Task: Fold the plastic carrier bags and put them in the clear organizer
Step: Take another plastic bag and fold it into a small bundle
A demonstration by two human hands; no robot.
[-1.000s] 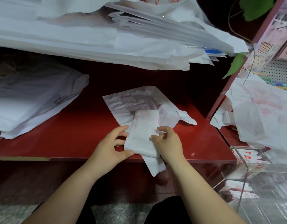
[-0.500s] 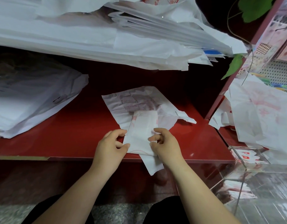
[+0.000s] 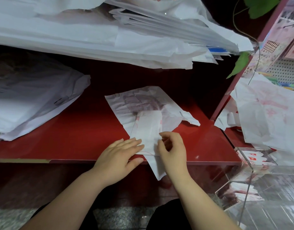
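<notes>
I see the folded carrier bag (image 3: pixel 147 128) as a narrow strip at the front edge of the red shelf (image 3: pixel 76 138), its long axis running front to back and its near tail hanging over that edge. The left hand (image 3: pixel 117 156) presses flat on its near left part, fingers straight, while the right hand (image 3: pixel 172 151) pinches its right edge with curled fingers. It lies on another flat bag (image 3: pixel 134 102); a bag pile (image 3: pixel 35 103) crowds the shelf's left edge, and the clear organizer (image 3: pixel 252 171), holding folded bags, stands off the front right corner.

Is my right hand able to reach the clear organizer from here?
Probably yes: the right hand, pinching the bag, has nothing between it and the organizer beside it, whose top looks open.
</notes>
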